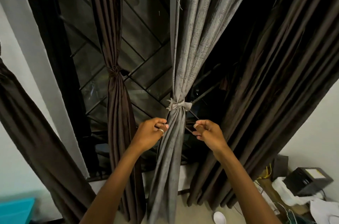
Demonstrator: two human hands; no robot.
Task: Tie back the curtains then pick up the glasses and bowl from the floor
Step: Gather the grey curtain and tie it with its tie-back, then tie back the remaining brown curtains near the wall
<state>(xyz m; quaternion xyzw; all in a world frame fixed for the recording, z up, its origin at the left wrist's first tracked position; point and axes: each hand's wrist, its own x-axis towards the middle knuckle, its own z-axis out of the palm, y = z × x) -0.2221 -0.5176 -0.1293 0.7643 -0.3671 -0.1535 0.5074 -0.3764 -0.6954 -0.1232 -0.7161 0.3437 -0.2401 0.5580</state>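
A grey curtain (185, 49) hangs in the middle, gathered by a grey tie (178, 105) knotted on its left side. Just below the tie, my left hand (151, 133) has its fingers curled, the fingertips at the curtain's left edge with nothing visible between them. My right hand (208, 132) is curled the same way, a little clear of the curtain's right edge and holding nothing I can see. A brown curtain (113, 40) to the left is tied with a knot (115, 70). A white bowl (219, 218) lies on the floor at the bottom. No glasses are in view.
A wide brown curtain (278, 86) hangs loose on the right, and another brown one (36, 132) slants across the left wall. A dark barred window (146, 69) is behind them. A black box (306, 180), white cloth and cables clutter the bottom right. A teal box (16, 209) sits bottom left.
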